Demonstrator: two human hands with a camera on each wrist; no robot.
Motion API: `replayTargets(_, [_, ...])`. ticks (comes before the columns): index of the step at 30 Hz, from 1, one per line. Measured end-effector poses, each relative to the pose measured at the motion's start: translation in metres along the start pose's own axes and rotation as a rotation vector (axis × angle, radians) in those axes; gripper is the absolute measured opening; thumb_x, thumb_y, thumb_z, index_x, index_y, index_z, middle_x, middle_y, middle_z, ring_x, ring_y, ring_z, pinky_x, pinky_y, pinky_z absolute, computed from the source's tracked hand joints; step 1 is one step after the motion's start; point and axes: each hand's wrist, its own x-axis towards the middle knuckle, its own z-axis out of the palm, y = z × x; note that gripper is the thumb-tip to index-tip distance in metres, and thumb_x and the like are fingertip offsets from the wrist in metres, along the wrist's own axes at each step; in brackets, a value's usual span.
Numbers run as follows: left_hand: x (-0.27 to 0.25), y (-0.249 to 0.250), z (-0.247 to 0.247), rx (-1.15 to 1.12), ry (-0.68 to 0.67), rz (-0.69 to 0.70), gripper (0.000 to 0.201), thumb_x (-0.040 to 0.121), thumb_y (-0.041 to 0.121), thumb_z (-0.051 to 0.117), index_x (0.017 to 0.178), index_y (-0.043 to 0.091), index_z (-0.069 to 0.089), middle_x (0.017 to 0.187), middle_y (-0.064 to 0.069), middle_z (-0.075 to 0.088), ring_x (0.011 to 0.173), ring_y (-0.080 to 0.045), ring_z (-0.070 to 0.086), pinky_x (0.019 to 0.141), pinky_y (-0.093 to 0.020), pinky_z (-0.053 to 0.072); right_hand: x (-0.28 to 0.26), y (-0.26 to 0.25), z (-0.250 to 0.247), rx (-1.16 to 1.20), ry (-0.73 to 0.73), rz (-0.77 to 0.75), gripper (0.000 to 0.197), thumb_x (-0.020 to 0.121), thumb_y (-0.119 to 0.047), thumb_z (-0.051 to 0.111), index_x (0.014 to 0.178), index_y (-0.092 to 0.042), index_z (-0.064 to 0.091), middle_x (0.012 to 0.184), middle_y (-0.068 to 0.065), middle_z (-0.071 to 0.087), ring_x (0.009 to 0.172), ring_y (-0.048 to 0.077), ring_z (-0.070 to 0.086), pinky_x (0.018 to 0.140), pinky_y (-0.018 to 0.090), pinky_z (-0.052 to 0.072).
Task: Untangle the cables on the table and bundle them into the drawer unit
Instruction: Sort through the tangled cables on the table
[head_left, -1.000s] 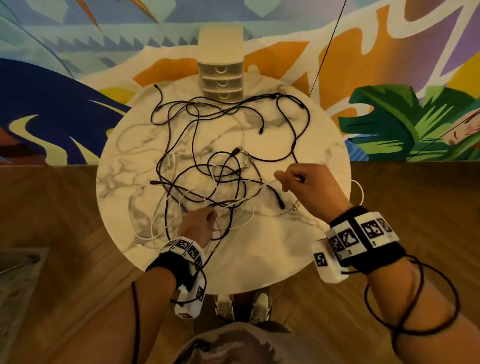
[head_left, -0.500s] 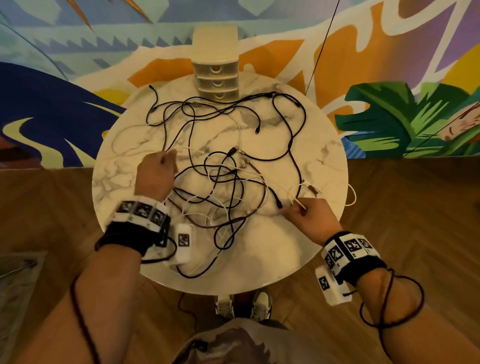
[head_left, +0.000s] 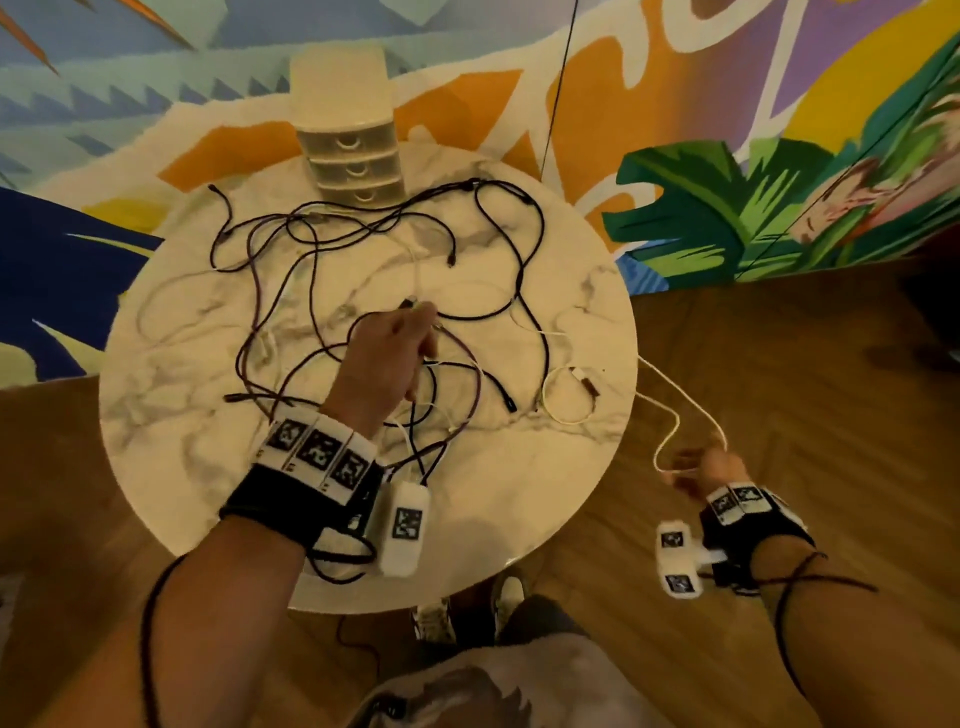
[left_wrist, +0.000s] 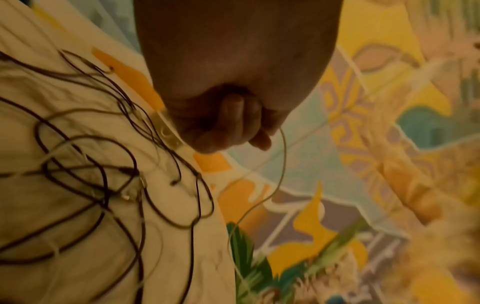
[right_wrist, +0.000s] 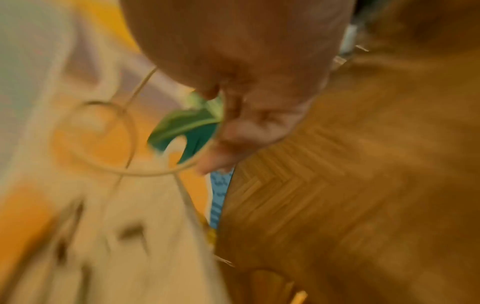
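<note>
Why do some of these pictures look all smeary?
Right wrist view: the right hand and white cable are smeared by motion blur. Left wrist view: dim and soft. Head view: sharpest, though the round table bulges from the wide lens.

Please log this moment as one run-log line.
left hand: pinches white cable over tangle | right hand: grips white cable off table | drawer unit: shut

Warm dim light throughout; both wrist views smeared, edges bowed.

round marble table | tangled cables | drawer unit
</note>
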Motion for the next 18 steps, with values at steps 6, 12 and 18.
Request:
replayTargets(6, [0.007, 0.021, 0.071, 0.074, -0.226, 0.057, 0.045, 0.099, 0.035, 0.043, 0.067, 0.007, 0.058, 0.039, 0.001, 0.039, 0.036, -0.015, 0.036, 0.046, -0.028, 0.034, 0.019, -0.047, -0.035, 0.656, 0.035, -0.046, 0.059, 0.101, -0.048, 0.016, 0.095, -0.013, 0.063, 0.058, 0.000, 0.067, 0.037, 0.012, 0.047, 0.041, 0.019, 0.028])
replayTargets(12, [0.035, 0.095, 0.138, 0.019, -0.114, 0.213, 0.044, 0.101, 0.029, 0.041, 0.065, 0.008, 0.056, 0.036, 0.009, 0.035, 0.034, -0.012, 0.032, 0.046, -0.029, 0.034, 0.048, -0.112, -0.091, 0.794, 0.070, -0.113, 0.057, 0.102, -0.045, 0.016, 0.087, -0.015, 0.063, 0.072, 0.002, 0.065, 0.054, 0.012, 0.056, 0.045, 0.020, 0.032])
replayTargets(18, [0.042, 0.127, 0.190, 0.059, -0.121, 0.287, 0.043, 0.100, 0.029, 0.042, 0.067, 0.007, 0.056, 0.038, 0.007, 0.035, 0.035, -0.012, 0.033, 0.044, -0.023, 0.033, 0.048, -0.168, -0.141, 0.938, 0.210, -0.362, 0.050, 0.101, -0.042, 0.026, 0.073, -0.017, 0.058, 0.048, -0.005, 0.049, 0.041, 0.012, 0.045, 0.043, 0.018, 0.032])
